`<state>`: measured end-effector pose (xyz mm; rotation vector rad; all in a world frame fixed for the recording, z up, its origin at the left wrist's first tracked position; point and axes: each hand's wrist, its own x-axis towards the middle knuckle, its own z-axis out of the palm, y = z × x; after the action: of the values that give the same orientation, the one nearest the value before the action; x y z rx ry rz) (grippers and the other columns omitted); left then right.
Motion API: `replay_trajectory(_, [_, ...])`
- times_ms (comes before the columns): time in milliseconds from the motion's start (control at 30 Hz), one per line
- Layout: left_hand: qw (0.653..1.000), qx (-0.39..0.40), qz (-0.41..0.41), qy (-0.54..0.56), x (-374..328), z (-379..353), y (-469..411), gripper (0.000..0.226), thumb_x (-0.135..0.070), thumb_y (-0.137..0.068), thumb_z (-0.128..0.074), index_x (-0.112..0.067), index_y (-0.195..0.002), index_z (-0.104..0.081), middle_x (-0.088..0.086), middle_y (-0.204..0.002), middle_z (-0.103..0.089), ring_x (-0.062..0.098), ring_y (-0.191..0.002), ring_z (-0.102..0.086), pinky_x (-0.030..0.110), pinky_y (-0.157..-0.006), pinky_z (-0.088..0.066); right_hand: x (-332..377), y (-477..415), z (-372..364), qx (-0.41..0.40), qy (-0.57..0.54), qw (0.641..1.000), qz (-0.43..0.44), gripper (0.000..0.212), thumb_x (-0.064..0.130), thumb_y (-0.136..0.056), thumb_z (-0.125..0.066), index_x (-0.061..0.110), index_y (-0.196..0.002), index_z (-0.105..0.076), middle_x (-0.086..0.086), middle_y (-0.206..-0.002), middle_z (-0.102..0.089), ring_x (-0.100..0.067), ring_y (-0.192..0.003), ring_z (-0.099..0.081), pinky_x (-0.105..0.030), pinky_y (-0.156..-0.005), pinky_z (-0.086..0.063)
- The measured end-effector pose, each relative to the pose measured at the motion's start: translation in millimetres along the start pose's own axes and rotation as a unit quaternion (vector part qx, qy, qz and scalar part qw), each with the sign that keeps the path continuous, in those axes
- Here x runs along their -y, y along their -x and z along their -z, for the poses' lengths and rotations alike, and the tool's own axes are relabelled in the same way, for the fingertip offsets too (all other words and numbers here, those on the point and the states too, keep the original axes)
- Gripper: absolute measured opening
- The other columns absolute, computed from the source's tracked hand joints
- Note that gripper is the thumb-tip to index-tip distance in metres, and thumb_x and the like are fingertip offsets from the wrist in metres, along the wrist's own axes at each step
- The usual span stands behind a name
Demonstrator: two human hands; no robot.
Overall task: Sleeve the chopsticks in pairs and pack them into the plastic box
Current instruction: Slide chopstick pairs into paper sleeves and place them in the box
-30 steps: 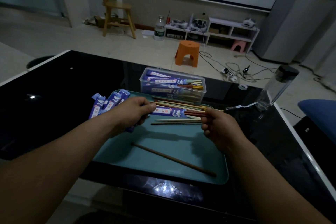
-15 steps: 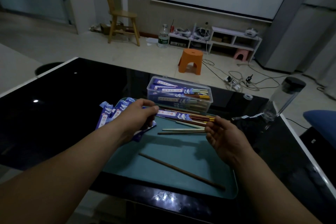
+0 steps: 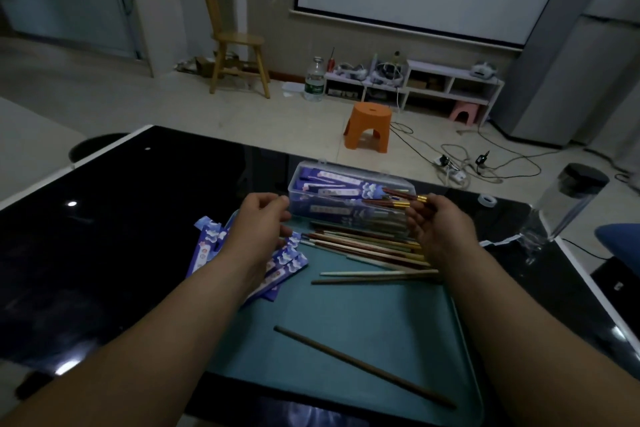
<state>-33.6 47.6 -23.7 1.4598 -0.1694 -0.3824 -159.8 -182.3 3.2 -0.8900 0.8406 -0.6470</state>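
The clear plastic box [image 3: 304, 199] stands at the far edge of the teal tray [image 3: 363, 322] and holds several sleeved pairs. A sleeved pair of dark red chopsticks [image 3: 398, 195] with gold ends lies across the top of the box. My right hand [image 3: 440, 225] pinches those gold ends at the box's right end. My left hand [image 3: 261, 222] hovers by the box's left end with loosely curled fingers that hold nothing. Loose chopsticks [image 3: 363, 246] lie in a heap in front of the box. Empty blue sleeves [image 3: 207, 248] are piled under my left wrist.
A single brown chopstick [image 3: 363, 366] lies slantwise near the tray's front. The tray sits on a black glass table [image 3: 138, 218]. A clear bottle with a black cap [image 3: 571, 201] and a tape roll [image 3: 488, 199] stand at the table's right far corner.
Both hands rose from the tray towards the box. The sleeved red pair went from above the loose heap to the top of the box, and my left hand came off it.
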Motion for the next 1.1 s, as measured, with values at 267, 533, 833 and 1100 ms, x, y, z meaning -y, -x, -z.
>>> replay_trajectory(267, [1.000,-0.005,0.006,-0.010,-1.4,0.8,0.2,0.021,-0.026,-0.104,-0.054,-0.013,-0.120,-0.056,0.008,-0.104,-0.066,0.018,-0.075,-0.059,0.031,-0.067,-0.046,14.1,-39.8,-29.6,-0.020,0.066,0.998,0.004,0.013,0.017,-0.108,-0.051,0.008,-0.103,-0.059,-0.013,-0.103,-0.072,-0.025,-0.093,-0.076,-0.036,-0.088,-0.063])
replay_trajectory(533, [1.000,0.007,0.004,-0.027,-9.1,5.4,3.5,0.006,-0.023,-0.104,-0.053,-0.019,-0.103,-0.057,0.008,-0.099,-0.065,0.019,-0.072,-0.058,0.029,-0.062,-0.045,9.8,-22.8,2.7,-0.036,0.088,0.995,0.002,0.013,0.014,-0.108,-0.049,0.008,-0.112,-0.060,-0.013,-0.100,-0.073,-0.021,-0.090,-0.074,-0.034,-0.090,-0.061])
replay_trajectory(833, [0.994,0.063,0.009,-0.088,-14.3,12.0,21.0,0.006,-0.019,-0.103,-0.054,-0.015,-0.105,-0.057,0.011,-0.094,-0.063,0.018,-0.063,-0.056,0.028,-0.058,-0.041,-22.1,31.7,36.7,0.065,0.251,0.965,0.025,0.028,0.016,-0.105,-0.050,0.000,-0.121,-0.066,-0.010,-0.081,-0.065,-0.017,-0.061,-0.065,-0.026,-0.051,-0.053])
replay_trajectory(1100, [0.884,0.191,-0.148,-0.401,-2.1,24.7,53.7,0.009,-0.025,-0.094,-0.069,-0.019,-0.087,-0.069,0.000,-0.085,-0.071,0.016,-0.076,-0.066,0.028,-0.071,-0.051,-50.5,96.1,53.4,0.190,0.585,0.784,0.081,0.017,0.030,-0.101,-0.064,0.014,-0.097,-0.068,-0.005,-0.090,-0.070,-0.016,-0.074,-0.063,-0.030,-0.065,-0.051])
